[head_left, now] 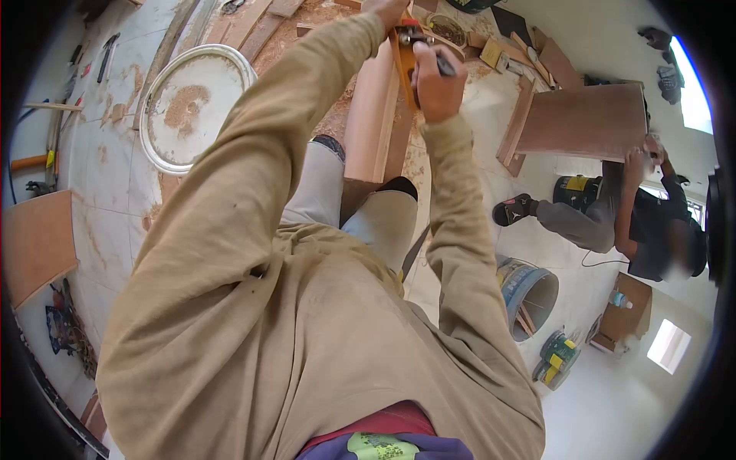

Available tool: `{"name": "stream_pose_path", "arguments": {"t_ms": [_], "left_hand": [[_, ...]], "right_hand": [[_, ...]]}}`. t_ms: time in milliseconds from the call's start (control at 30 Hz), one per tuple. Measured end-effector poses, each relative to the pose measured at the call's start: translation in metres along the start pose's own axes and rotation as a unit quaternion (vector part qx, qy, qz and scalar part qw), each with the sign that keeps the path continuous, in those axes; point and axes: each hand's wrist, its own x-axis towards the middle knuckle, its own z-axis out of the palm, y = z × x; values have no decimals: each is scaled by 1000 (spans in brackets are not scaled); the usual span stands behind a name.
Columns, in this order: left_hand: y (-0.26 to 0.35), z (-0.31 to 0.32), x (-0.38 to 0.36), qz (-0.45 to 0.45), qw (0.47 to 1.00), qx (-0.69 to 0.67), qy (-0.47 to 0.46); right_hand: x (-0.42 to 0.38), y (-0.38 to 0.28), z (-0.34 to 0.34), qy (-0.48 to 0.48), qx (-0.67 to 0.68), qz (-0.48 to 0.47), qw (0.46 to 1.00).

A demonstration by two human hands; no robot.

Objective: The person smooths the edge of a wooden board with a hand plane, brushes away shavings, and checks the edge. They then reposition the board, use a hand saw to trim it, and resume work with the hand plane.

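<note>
An orange hand plane [404,63] with metal fittings and a dark handle lies along a long, pale reddish wooden piece [366,126] between my knees. My right hand [438,86] is closed around the plane's rear, the dark handle end showing beside the thumb. At the top edge of the view, my left hand [386,9] grips the plane's far end; its fingers are partly cut off by the frame. Wood shavings [333,115] lie around the piece.
To the left stands a round white lid or bucket top [198,107] with sawdust on it. Offcuts [498,55] lie at upper right. On the right another person [652,222] holds a large wooden panel [583,119]. Buckets [529,295] stand nearer me.
</note>
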Motion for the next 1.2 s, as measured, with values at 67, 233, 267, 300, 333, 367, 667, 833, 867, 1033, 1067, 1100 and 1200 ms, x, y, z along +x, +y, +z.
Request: {"name": "stream_pose_path", "arguments": {"t_ms": [67, 233, 267, 300, 333, 367, 667, 833, 867, 1033, 1067, 1100, 1200], "left_hand": [[36, -20, -110, 17, 999, -26, -31], [74, -58, -327, -23, 999, 29, -21], [70, -57, -315, -22, 999, 26, -14], [66, -53, -294, -18, 1000, 20, -11], [63, -47, -264, -8, 1000, 12, -9], [67, -36, -214, 14, 997, 74, -30], [10, 5, 40, 19, 1000, 17, -8], [73, -41, -233, -29, 999, 27, -14], [74, -50, -283, -18, 999, 42, -29], [70, -47, -268, -26, 999, 20, -5], [62, -37, -210, -21, 1000, 16, -1], [55, -28, -146, 55, 995, 72, -33], [60, 10, 19, -108, 988, -81, -71]], "right_hand": [[-90, -28, -19, -11, -11, 57, 998], [-266, -120, -55, -62, -77, 83, 992], [-257, -119, -51, -53, -76, 93, 991], [-243, -118, -46, -42, -77, 100, 991], [-211, -103, -37, -22, -71, 80, 994], [-169, -80, -26, 6, -68, 68, 995], [46, 14, 14, 9, 44, 38, 998], [-189, -76, -42, -39, -37, 104, 993], [-223, -98, -48, -46, -43, 73, 995], [-207, -96, -40, -47, -57, 80, 994], [-165, -78, -27, -9, -77, 76, 994], [-114, -51, -18, 7, -75, 110, 991], [72, 22, 7, -18, -11, 20, 1000]]}}
